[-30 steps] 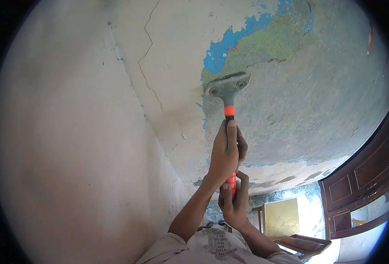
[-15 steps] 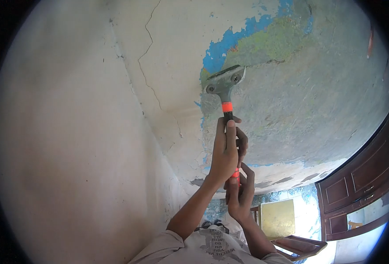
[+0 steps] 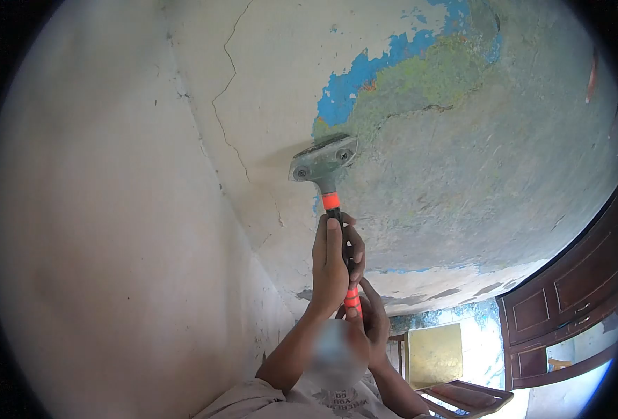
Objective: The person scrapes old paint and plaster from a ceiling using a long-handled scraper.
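One scraper (image 3: 330, 201) pointed far, its long axis leaning left; left hand (image 3: 330, 264) and right hand (image 3: 374, 322) both curled snugly round it.

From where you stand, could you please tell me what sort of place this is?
Probably a room in a home being redecorated: a dark wooden cabinet, a chair and a partly stripped wall.

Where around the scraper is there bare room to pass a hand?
The pale wall is open left of the flaky seam. The grey patch is free from the scraper rightward toward the cabinet. Crowded: the handle, with the left hand around its upper part and the right hand at its lower end; little room between them.
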Demonstrator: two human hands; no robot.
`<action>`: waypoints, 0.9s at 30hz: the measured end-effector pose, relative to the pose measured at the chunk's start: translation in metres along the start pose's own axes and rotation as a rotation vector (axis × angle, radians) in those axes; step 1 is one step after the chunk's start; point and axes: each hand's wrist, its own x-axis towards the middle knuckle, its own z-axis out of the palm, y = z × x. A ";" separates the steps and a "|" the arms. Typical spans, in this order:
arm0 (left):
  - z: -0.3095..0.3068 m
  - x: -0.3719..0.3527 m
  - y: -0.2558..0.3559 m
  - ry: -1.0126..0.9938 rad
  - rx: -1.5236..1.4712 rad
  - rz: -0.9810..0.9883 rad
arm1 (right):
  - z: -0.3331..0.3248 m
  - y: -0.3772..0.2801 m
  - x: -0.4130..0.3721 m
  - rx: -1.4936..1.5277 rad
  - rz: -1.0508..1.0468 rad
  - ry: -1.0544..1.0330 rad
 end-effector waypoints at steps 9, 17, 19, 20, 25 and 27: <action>0.006 0.004 0.010 0.110 0.000 -0.035 | 0.000 -0.017 0.008 0.096 0.102 -0.072; 0.004 0.003 0.018 0.098 0.017 -0.057 | 0.007 -0.020 0.004 0.068 0.119 -0.066; 0.005 0.005 0.024 0.099 0.001 -0.053 | 0.011 -0.024 0.005 0.080 0.112 -0.071; 0.006 0.006 0.027 0.088 -0.009 -0.039 | 0.013 -0.026 0.007 0.088 0.102 -0.072; 0.001 0.001 0.020 0.115 0.027 -0.066 | 0.013 -0.033 0.000 0.092 0.182 -0.069; 0.004 -0.001 0.024 0.110 0.023 -0.084 | 0.015 -0.030 -0.002 0.093 0.186 -0.038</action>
